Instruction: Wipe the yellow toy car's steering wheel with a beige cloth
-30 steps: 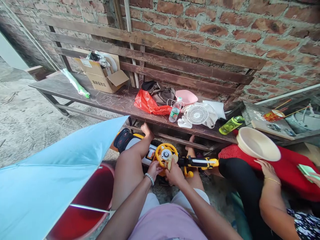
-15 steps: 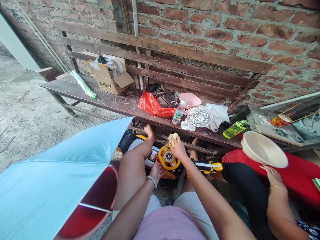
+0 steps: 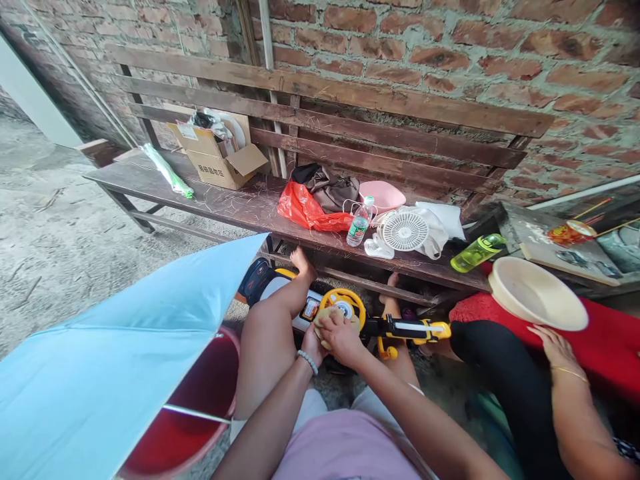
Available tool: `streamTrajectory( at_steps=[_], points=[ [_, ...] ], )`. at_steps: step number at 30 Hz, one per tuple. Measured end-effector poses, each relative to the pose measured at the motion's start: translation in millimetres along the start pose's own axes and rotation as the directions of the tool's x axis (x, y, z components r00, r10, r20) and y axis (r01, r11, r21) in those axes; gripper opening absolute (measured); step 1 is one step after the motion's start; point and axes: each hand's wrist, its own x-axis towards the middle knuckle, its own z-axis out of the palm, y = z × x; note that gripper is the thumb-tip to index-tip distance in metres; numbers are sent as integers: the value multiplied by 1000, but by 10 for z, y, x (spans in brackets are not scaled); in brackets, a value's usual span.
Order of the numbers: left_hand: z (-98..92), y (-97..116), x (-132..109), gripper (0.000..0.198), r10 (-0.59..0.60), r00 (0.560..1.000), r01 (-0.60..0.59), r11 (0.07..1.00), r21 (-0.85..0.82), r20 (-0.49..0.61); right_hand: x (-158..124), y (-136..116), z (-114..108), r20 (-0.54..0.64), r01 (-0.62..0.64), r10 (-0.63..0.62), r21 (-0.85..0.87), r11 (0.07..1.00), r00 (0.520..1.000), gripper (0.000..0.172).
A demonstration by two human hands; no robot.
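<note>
- Gripping a crumpled beige cloth (image 3: pixel 327 311) in the right hand (image 3: pixel 346 340), with bent, slightly parted fingers, over the eight o'clock side of a round yellow plastic steering wheel (image 3: pixel 346 308).
- Touching the cloth with the left hand (image 3: pixel 313 343); cannot tell how far closed.
- Stretched lengthwise from nine to three o'clock: black, white and yellow plastic ride-on toy (image 3: pixel 373 326).
- Printed on the brown cardboard box (image 3: pixel 216 168) at ten o'clock: 易碎品勿压.

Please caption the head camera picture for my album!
Right hand holding a yellowish cloth, left hand close by, at a yellow steering wheel in front of a wooden bench.
</note>
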Motion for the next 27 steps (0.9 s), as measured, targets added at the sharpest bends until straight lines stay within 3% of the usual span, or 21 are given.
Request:
streamTrajectory(
  at_steps=[6, 11, 16, 19, 22, 25, 27],
  points=[
    [86, 41, -108, 60, 6, 997, 0, 997, 72, -82, -537, 222, 173, 29, -88, 87, 37, 995, 996, 49],
    [54, 57, -116, 54, 9, 997, 1, 992, 127, -83, -648, 383, 6, 24, -164, 163, 23, 986, 986, 42],
    [59, 62, -132, 51, 26, 996, -10, 983, 183, -87, -354, 479, -457, -144, -279, 277, 4, 960, 950, 44],
    [60, 62, -125, 52, 33, 994, -12, 980, 198, -101, -22, 557, -690, -226, -163, 157, -7, 987, 961, 58],
    [35, 58, -96, 51, 34, 994, -12, 979, 203, -108, 317, 609, -734, -122, -51, 48, -25, 998, 991, 64],
    [-3, 50, -63, 50, 42, 995, -23, 979, 201, -91, 520, 640, -631, -2, -139, 139, -5, 990, 990, 62],
    [-21, 44, -44, 48, 50, 995, -32, 979, 202, -82, 549, 661, -549, 8, -221, 220, 18, 975, 975, 64]
  ],
)
